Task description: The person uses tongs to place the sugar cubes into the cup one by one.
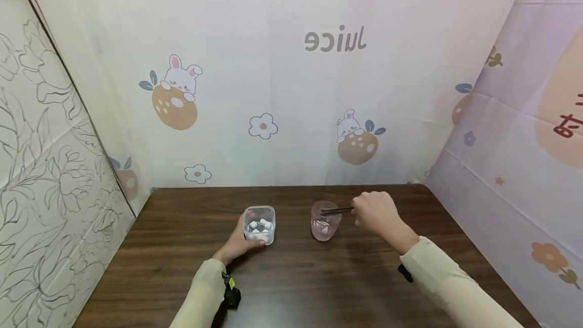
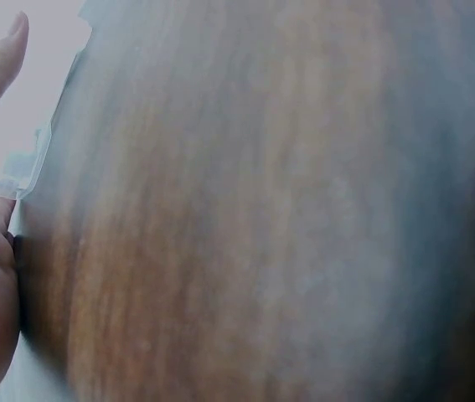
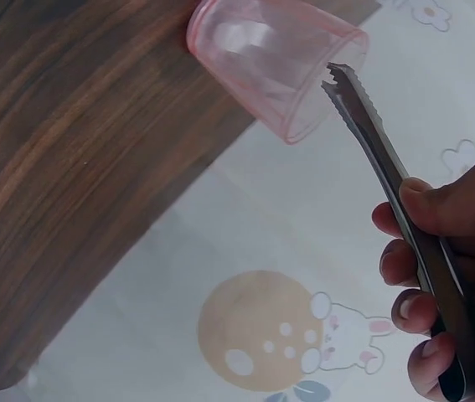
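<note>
Metal serrated tongs (image 3: 434,272) | right fingers (image 3: 399,261) clasp them | left fingers (image 1: 239,228) grip clear squarish tub (image 1: 267,238)

The cup (image 1: 325,223) is showing see-through pink, while the tub (image 1: 260,212) is staying colourless around white-and-grey cubes (image 1: 266,224). The tongs (image 3: 425,251) are gleaming silver-grey and near-black. The table (image 1: 296,277) is displaying dark brown streaky grain. The sleeves (image 1: 455,282) are looking plain pale cream. The backdrop (image 1: 273,80) is bearing white rabbits (image 1: 183,80) with pink ears, tan spotted fruits (image 1: 175,110) with blue leaves, white flowers (image 1: 263,126) with tan centres, and grey lettering (image 1: 335,40). The left panel (image 1: 64,176) is carrying grey floral outlines on white.
</note>
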Action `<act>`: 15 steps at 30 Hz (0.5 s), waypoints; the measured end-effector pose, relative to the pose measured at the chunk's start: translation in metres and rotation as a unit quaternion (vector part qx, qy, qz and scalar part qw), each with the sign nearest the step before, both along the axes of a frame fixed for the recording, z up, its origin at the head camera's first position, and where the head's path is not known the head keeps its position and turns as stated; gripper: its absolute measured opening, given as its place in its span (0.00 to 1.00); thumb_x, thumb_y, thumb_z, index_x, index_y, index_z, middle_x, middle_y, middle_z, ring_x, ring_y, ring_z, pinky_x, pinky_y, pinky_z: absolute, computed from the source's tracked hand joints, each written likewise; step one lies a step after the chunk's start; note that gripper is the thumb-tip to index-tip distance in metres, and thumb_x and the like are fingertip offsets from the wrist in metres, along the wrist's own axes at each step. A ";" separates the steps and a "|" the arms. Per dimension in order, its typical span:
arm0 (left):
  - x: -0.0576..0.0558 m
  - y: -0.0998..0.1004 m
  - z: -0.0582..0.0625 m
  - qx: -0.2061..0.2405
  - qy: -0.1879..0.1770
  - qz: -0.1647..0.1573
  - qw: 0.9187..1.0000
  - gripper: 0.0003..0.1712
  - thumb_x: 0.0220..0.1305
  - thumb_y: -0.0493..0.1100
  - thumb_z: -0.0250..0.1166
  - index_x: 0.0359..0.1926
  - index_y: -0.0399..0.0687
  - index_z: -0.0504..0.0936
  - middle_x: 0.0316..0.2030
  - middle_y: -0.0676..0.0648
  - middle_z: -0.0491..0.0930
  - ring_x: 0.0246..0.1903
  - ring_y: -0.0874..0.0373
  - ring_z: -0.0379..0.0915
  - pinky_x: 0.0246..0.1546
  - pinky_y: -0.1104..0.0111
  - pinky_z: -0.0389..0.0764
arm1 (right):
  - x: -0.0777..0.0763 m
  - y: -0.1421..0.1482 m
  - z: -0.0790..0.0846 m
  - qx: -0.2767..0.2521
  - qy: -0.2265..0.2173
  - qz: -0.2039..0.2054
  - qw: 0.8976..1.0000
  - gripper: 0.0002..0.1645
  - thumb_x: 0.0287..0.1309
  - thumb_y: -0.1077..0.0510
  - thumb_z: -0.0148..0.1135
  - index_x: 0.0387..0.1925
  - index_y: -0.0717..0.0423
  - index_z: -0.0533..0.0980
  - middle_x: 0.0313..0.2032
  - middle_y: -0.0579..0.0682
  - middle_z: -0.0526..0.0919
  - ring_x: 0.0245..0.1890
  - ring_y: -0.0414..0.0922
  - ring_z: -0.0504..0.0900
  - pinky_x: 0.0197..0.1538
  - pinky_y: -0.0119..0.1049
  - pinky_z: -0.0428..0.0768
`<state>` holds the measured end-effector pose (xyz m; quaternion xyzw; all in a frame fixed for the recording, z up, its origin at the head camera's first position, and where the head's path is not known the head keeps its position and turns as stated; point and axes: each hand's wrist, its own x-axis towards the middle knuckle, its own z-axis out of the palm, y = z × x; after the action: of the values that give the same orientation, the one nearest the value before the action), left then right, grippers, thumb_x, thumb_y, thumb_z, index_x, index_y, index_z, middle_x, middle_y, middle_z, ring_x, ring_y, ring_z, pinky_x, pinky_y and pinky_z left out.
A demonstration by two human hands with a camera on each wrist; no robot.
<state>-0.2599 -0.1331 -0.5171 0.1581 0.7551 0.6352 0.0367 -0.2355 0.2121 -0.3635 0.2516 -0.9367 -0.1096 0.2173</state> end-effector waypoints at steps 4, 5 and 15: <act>0.000 -0.001 -0.001 -0.002 -0.001 -0.002 1.000 0.56 0.39 0.32 0.71 0.64 0.35 0.44 0.61 0.32 0.52 0.60 0.39 0.47 0.57 0.51 0.48 | 0.005 -0.001 0.005 -0.002 0.002 0.000 1.000 0.25 0.38 0.59 0.65 0.03 0.44 0.58 0.05 0.40 0.56 0.11 0.37 0.48 0.13 0.32 0.47; 0.000 -0.001 -0.001 -0.002 -0.001 -0.003 1.000 0.56 0.39 0.32 0.71 0.64 0.35 0.44 0.62 0.32 0.52 0.60 0.39 0.47 0.58 0.51 0.48 | 0.007 -0.001 0.006 -0.004 0.004 -0.001 1.000 0.26 0.37 0.60 0.65 0.03 0.43 0.58 0.05 0.40 0.54 0.11 0.37 0.47 0.13 0.32 0.47; -0.002 -0.001 -0.005 0.013 0.003 -0.005 1.000 0.56 0.39 0.32 0.71 0.64 0.35 0.44 0.62 0.31 0.52 0.60 0.39 0.47 0.57 0.50 0.48 | 0.023 -0.010 0.012 -0.009 0.018 0.009 1.000 0.28 0.37 0.65 0.58 0.06 0.44 0.49 0.10 0.40 0.45 0.14 0.38 0.43 0.15 0.33 0.44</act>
<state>-0.2617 -0.1344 -0.5221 0.1643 0.7462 0.6441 0.0359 -0.2123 0.2020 -0.3516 0.2563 -0.9312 -0.1033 0.2377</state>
